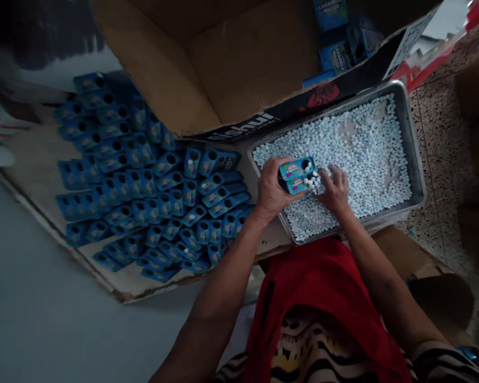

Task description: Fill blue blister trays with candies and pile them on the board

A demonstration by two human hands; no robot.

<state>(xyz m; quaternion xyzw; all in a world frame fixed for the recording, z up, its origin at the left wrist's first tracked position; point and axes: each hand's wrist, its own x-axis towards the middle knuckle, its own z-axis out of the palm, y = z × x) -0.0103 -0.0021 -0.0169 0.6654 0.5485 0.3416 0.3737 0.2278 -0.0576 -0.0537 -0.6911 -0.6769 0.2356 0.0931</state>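
Note:
My left hand (pixel 272 192) grips two small blue candy boxes (pixel 291 169), one beside the other, over the left part of a metal tray (pixel 418 175). Each box has a round hole at its right end, and white candies sit at the holes. Close against those holes is my right hand (pixel 333 187), its fingers bent around a small cluster of candies (pixel 313 182). Loose pale blue and white candies (pixel 367 154) cover most of the tray's bottom.
Many blue boxes with dark holes (pixel 143 183) stand packed on the table (pixel 139 287) to the left. Behind the tray, a large open cardboard box (pixel 239 64) holds several blue boxes (pixel 335 56) on its right side. Speckled floor tiles (pixel 435 159) show at right.

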